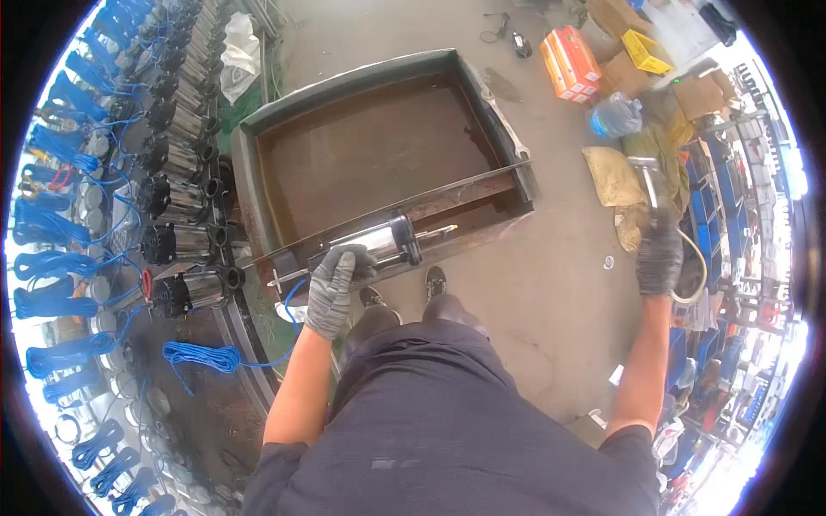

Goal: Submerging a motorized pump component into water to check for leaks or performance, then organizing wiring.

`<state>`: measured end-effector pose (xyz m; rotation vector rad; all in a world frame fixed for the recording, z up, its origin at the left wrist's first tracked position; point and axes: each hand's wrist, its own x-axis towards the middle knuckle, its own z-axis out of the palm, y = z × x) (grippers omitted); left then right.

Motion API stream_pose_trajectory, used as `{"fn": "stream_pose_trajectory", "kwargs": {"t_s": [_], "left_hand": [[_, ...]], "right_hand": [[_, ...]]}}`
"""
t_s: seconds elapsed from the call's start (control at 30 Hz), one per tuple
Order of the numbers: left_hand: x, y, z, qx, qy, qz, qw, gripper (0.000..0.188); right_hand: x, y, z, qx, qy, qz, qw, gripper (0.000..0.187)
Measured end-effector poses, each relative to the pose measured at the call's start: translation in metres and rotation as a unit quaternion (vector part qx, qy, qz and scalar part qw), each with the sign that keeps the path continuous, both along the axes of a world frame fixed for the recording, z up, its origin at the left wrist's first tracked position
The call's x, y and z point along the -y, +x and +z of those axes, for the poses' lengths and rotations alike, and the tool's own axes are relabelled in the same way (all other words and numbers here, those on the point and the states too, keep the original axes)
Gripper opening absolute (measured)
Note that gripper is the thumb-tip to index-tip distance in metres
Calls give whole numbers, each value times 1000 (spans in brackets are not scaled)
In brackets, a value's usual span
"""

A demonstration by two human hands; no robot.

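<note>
In a grey knit glove, my left hand closes on the near left part of a shiny steel cylindrical motor with black end caps. The motor lies across a bar over the near side of a metal trough, its shaft pointing right. A blue cable runs from beside my left hand to a coil on the left. Out to the right, my gloved right hand is closed around a tool with a silver T-shaped head. Motion blurs that hand, and its tool's exact kind is unclear.
Rows of similar motors with blue cable coils stand at left. A pale hose curves beside my right hand. An open-ended wrench lies on the trough's right rim. Orange boxes, a water jug and sacks sit at right.
</note>
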<state>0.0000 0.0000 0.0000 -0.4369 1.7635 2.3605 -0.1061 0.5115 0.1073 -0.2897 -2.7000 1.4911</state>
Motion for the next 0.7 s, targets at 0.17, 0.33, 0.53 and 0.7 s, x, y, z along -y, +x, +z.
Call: {"fn": "stream_pose_trajectory", "kwargs": {"t_s": [0.17,0.33,0.53,0.7], "left_hand": [[-18,14,1,4,-52,65,997,35],[3,42,-21,22,-127,128,983,28],[40,109,-43,95,-166,238,952,27],[41,153,-57,175,-243,351,887,22]], "right_hand": [[2,-12,-111,-10,276,85,957,26],[17,-35,-212,125,200,101,966,27],[18,-66,-259,172,243,117,947,36],[24,-79,-270,176,150,126,965,43]]}}
